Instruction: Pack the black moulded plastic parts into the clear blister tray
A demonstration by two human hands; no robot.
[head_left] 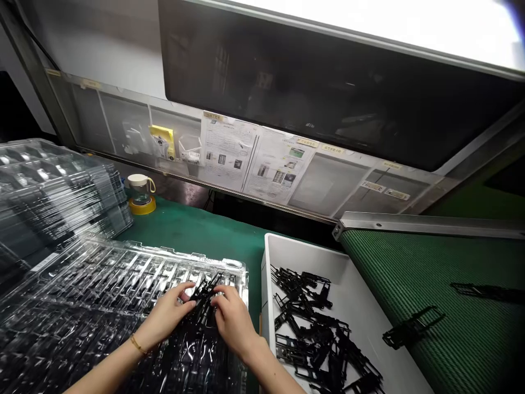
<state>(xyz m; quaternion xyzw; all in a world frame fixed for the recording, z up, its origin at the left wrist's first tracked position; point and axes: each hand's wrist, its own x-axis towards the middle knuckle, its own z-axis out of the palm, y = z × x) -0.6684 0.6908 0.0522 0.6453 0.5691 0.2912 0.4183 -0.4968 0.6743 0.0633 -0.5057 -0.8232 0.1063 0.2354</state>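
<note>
My left hand and my right hand are close together over the right end of a clear plastic tray. Between them is a small bundle of slim black plastic frames, standing at a slant. The left thumb and fingers grip the bundle from the left. Curled fingers of the right hand hold it from the other side, partly hiding it. Rows of narrow slots fill the tray, many with dark parts in them. How many frames are in the bundle I cannot tell.
A white bin with a heap of black frames stands to the right. Beyond it, a green conveyor belt carries loose frames. Stacked clear trays rise at the left, near a lidded cup on a yellow tape roll.
</note>
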